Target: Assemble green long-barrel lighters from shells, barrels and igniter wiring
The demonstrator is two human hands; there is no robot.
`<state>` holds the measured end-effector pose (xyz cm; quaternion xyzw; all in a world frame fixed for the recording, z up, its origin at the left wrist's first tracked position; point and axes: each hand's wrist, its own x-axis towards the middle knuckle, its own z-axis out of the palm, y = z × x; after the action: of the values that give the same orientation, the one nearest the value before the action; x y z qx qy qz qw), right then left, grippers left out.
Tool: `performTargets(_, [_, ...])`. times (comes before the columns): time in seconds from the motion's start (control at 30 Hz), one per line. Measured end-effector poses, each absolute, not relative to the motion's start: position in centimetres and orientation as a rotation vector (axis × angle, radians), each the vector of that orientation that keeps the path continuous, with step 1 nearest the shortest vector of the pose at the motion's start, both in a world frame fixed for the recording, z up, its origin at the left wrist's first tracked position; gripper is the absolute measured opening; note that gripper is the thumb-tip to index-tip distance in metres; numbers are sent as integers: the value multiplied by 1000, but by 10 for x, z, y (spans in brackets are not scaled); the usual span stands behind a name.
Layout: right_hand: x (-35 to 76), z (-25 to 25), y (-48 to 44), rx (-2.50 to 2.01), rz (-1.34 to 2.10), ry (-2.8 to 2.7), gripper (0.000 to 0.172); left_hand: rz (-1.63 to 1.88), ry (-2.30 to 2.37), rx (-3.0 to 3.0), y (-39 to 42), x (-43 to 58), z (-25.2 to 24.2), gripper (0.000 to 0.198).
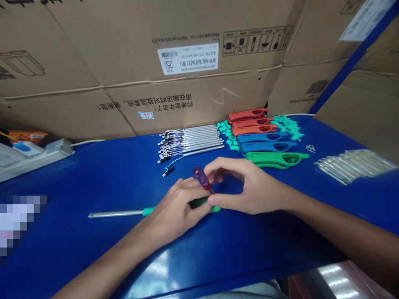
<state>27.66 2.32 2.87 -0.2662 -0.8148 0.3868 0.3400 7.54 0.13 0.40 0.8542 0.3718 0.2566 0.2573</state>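
- Your left hand (177,209) is lying curled over the green handle of the lighter (149,211), pressing it flat against the blue worktop (93,174); the fingers are closing around the handle, and the lighter's long metal tube is sticking out to the left.
- Your right hand (246,189) is meeting the left one over the same handle, thumb pressing on its right end, fingertips pinching the purple-handled screwdriver (201,177), which is standing tilted with its tip going down onto the handle between your two hands.
- At the far left edge, a white power strip (37,158) is resting on the worktop, well apart from your hands.
- Behind your hands, a row of metal tubes (195,140) with thin wires at their left ends is lying side by side; one loose wire piece (168,170) is lying just in front of them.
- Right of the tubes, small teal caps (229,135) are sitting in a cluster, touching a row of coloured handle shells (264,137): red, orange, blue, then green nearest you.
- At the far right, clear plastic pieces (352,165) are lying in a row.
- Cardboard boxes (124,62) are standing along the back.
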Motion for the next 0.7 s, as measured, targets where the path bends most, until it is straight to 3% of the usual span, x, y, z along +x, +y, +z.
performTargets(0.07, [277,35,22,-648,1132,-2072,28,726,1005,2366,1,76,3,16])
performTargets(0.33, [277,35,23,-694,1183,-2097,10,666,1045,2465,-3,76,5,12])
performTargets(0.43, [279,35,25,-711,1163,-2096,8,599,1103,2494,-4,75,5,28])
performTargets(0.5, [280,36,25,-709,1175,-2095,9,561,1121,2502,-4,75,5,33])
performTargets(0.7, [279,35,22,-702,1284,-2007,17,572,1110,2522,-4,74,2,22])
